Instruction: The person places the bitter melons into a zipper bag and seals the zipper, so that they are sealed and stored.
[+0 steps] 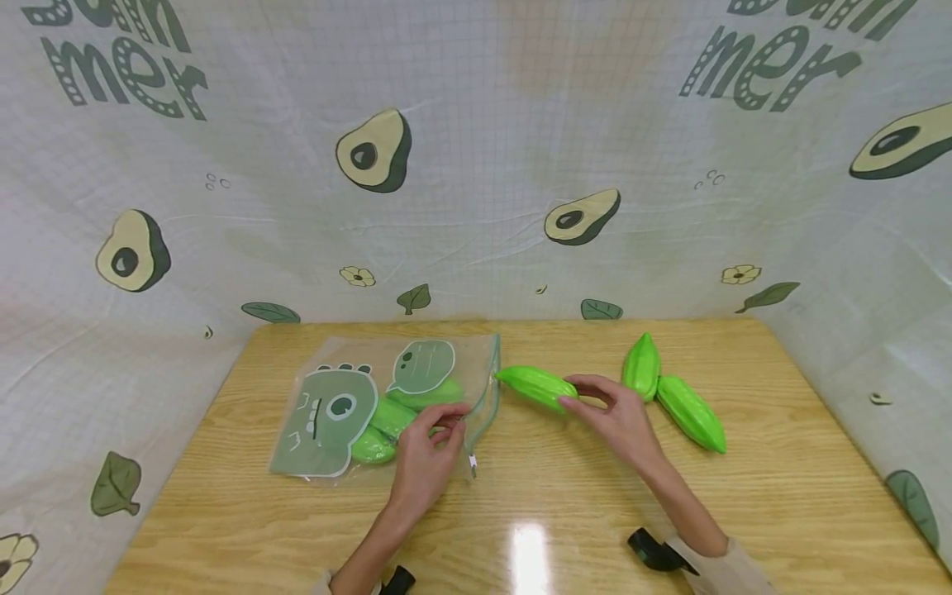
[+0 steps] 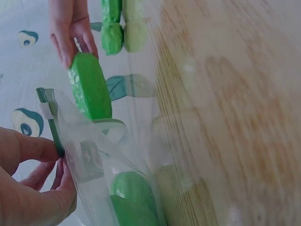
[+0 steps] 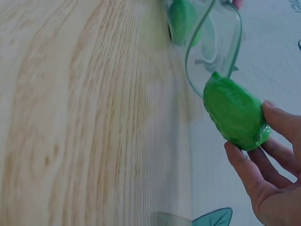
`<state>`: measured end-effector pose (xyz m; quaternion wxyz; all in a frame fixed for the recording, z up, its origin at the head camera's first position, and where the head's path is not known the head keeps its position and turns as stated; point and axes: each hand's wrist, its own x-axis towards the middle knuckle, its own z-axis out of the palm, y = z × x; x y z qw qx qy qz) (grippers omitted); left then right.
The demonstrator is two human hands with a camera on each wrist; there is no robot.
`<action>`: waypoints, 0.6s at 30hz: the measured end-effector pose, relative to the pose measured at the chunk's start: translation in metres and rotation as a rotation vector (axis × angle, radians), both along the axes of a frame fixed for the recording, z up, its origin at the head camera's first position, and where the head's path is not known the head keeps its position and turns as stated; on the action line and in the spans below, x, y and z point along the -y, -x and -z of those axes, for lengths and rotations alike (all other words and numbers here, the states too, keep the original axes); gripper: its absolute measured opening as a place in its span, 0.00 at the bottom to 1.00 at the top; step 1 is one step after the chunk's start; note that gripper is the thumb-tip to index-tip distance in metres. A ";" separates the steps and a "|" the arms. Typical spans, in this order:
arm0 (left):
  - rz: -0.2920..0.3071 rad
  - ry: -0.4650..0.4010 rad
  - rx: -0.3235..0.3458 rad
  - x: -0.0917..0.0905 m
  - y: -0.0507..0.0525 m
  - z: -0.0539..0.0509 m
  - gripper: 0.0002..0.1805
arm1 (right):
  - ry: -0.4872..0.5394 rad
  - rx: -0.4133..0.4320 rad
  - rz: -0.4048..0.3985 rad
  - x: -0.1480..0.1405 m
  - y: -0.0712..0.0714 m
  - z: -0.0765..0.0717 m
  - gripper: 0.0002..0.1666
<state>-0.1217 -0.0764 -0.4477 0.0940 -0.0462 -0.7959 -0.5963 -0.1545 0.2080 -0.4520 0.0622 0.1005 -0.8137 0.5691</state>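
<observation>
A clear zip bag (image 1: 316,450) with a green monster print lies on the left of the table, its mouth facing right and held apart. Inside it are several bright green ridged bitter melons (image 1: 373,447). My left hand (image 1: 424,463) pinches the near side of the bag's mouth between thumb and fingers, beside the zip edge (image 2: 55,126). My right hand (image 1: 619,423) grips another bitter melon (image 1: 534,385) by its right end. The melon's pointed left tip is at the bag's opening (image 3: 194,77); whether it touches the edge I cannot tell.
Two more bitter melons (image 1: 642,368) (image 1: 692,413) lie on the wooden table (image 1: 580,512), right of my right hand. A white slider (image 1: 472,464) hangs at the near corner of the bag's mouth. Behind the table hangs a pale cloth (image 1: 476,165) printed with avocados.
</observation>
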 end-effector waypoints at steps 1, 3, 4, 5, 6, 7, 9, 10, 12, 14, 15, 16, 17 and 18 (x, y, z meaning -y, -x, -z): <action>-0.001 0.003 0.000 0.000 0.000 0.000 0.12 | -0.002 0.000 -0.001 0.001 0.001 0.000 0.21; -0.001 0.006 -0.001 0.000 0.000 -0.001 0.12 | -0.001 -0.002 -0.003 0.003 0.002 0.000 0.21; -0.001 0.008 -0.001 0.000 0.000 -0.001 0.12 | 0.000 -0.004 -0.005 0.004 0.002 0.001 0.20; -0.001 0.009 -0.002 0.000 0.000 -0.001 0.12 | 0.002 -0.006 -0.006 0.006 0.003 0.001 0.20; 0.000 0.008 -0.003 0.000 0.000 -0.002 0.11 | 0.002 -0.008 -0.008 0.007 0.004 0.001 0.20; 0.001 0.007 -0.004 0.000 0.000 -0.002 0.11 | -0.001 -0.009 -0.008 0.008 0.004 0.001 0.20; 0.004 0.005 -0.005 0.000 0.000 -0.002 0.11 | 0.002 -0.007 -0.011 0.010 0.006 0.001 0.20; 0.005 0.003 -0.005 0.000 0.000 -0.002 0.11 | 0.002 -0.005 -0.013 0.011 0.006 0.001 0.20; 0.006 0.000 -0.005 0.000 -0.001 -0.002 0.11 | -0.001 -0.003 -0.016 0.014 0.007 0.001 0.21; 0.008 -0.001 -0.005 0.000 -0.001 -0.002 0.11 | 0.001 0.002 -0.020 0.016 0.008 0.002 0.21; 0.009 -0.002 -0.006 0.000 -0.001 -0.001 0.11 | 0.003 0.004 -0.022 0.017 0.009 0.002 0.21; 0.009 -0.002 -0.007 0.001 0.000 -0.001 0.11 | 0.005 0.003 -0.024 0.018 0.009 0.002 0.21; 0.009 -0.002 -0.008 0.001 0.000 -0.001 0.11 | 0.006 0.002 -0.025 0.019 0.010 0.002 0.21; 0.009 -0.002 -0.009 0.001 0.000 -0.001 0.11 | 0.010 0.001 -0.027 0.020 0.010 0.002 0.21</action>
